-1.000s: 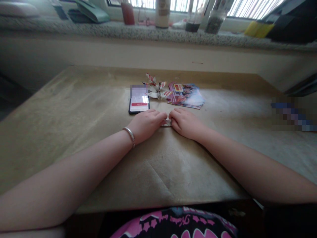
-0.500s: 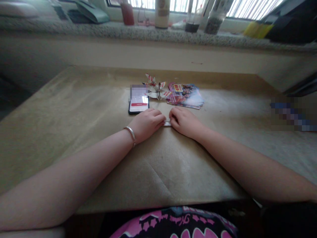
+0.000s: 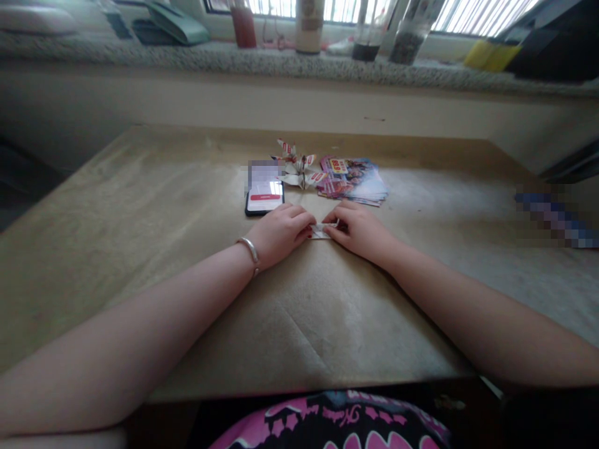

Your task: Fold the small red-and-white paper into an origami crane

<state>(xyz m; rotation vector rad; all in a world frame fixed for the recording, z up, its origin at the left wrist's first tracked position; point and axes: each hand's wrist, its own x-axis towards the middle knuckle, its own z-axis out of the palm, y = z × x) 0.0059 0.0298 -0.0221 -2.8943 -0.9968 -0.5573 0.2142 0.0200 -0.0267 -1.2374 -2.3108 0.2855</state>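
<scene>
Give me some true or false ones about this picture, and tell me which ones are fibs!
1. The left hand and the right hand both touch the strip. True.
2. The phone lies to the left of the leaflets. True.
3. The phone's screen is all black. False: it is lit, with a red bar on it.
4. The bracelet is on the right wrist. False: the bracelet is on the left wrist.
5. Jars and other things stand on the sill by the window. True.
6. The leaflets are on the sill. False: they lie on the table.
</scene>
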